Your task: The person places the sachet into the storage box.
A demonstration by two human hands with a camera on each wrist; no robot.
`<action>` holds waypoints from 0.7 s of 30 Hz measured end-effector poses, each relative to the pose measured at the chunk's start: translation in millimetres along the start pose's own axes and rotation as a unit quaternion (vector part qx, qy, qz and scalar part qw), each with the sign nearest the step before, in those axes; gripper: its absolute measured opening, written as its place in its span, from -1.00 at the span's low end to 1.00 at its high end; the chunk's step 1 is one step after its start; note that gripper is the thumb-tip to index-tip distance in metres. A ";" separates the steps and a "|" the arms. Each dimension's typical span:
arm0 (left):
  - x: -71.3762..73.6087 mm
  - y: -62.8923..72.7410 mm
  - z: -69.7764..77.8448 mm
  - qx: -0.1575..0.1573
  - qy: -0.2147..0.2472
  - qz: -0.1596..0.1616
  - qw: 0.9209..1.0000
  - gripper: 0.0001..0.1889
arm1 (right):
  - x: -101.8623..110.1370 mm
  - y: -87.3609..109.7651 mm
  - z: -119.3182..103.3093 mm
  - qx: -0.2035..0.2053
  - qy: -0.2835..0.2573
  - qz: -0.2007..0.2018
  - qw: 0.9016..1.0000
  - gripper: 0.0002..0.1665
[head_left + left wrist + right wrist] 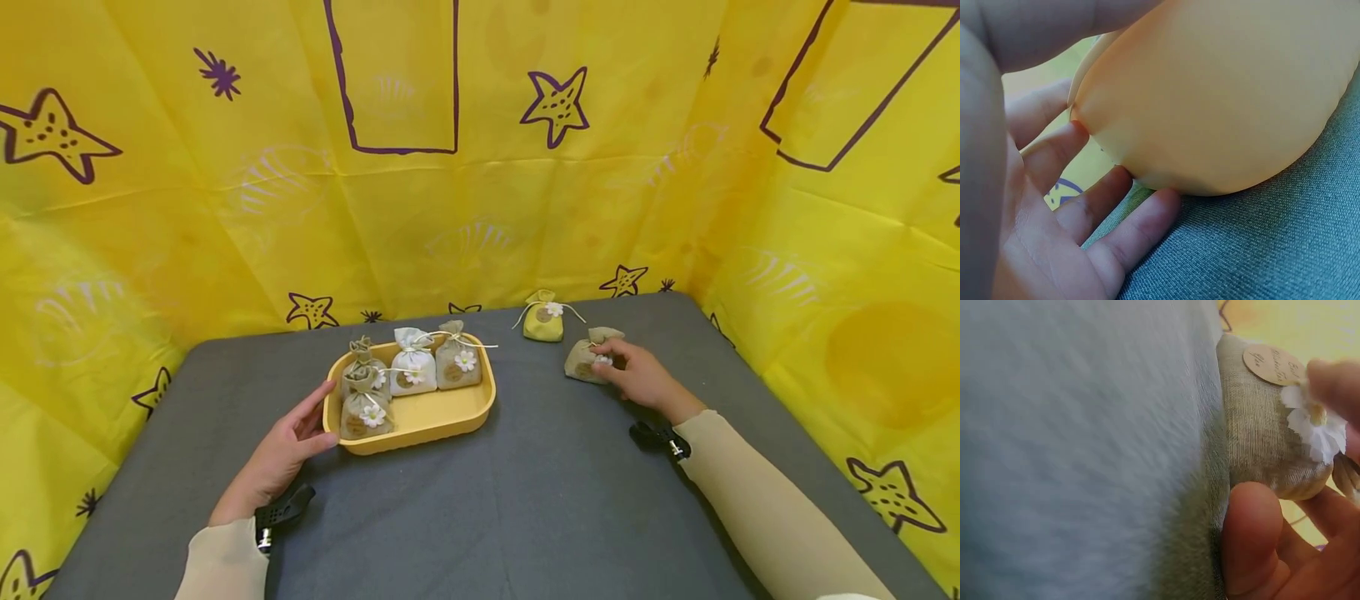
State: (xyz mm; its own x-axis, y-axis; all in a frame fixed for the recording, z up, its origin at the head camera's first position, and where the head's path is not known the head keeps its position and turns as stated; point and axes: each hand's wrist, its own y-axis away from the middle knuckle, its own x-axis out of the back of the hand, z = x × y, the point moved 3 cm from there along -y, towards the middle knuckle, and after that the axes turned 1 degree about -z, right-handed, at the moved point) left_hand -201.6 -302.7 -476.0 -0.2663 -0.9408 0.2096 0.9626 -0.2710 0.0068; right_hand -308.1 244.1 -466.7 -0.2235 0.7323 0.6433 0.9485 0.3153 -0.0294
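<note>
At the tray (442, 432) my left hand (279, 454) touches the left end, thumb at the near corner and fingers farther back. The left wrist view shows fairly straight fingertips against the tray's outer wall (1222, 106). Over the grey cloth my right hand (641, 379) pinches a beige drawstring sachet (579, 360) around its tied neck. That sachet leans over; its round tag (1272, 364) and white flower (1313, 428) show in the right wrist view. Inside the tray stand a white sachet (408, 367), a grey-beige sachet (456, 362) and two brownish sachets (360, 414) at the left.
A yellow sachet (543, 323) with a white flower stands behind and left of my right hand. Grey cloth (495, 517) covers the table. Yellow curtains (480, 208) with drawn starfish hang at the back and sides.
</note>
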 end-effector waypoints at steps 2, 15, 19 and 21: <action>-0.2 0.1 0.3 0.000 0.000 0.000 1.000 -0.15 | -1.9 5.2 -1.3 0.007 0.008 -0.003 1.000 -0.59; 0.0 0.7 0.0 0.002 0.002 0.000 1.000 -0.15 | -12.8 35.3 -24.7 0.081 0.108 0.008 0.991 -0.59; 0.3 0.6 0.0 0.001 0.001 0.001 1.000 -0.15 | -12.2 40.5 -28.8 0.051 0.060 -0.004 0.997 -0.63; 0.2 0.7 0.1 0.001 0.000 0.002 1.000 -0.15 | -11.3 41.9 -30.1 0.031 0.025 -0.004 0.999 -0.65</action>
State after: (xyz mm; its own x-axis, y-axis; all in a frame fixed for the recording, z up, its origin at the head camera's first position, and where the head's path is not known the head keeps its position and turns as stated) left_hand -201.0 -303.1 -475.9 -0.2630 -0.9419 0.2091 0.9636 -0.2672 0.0084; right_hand -259.0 230.9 -452.1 -0.2184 0.6989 0.6810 0.9304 0.3597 -0.0707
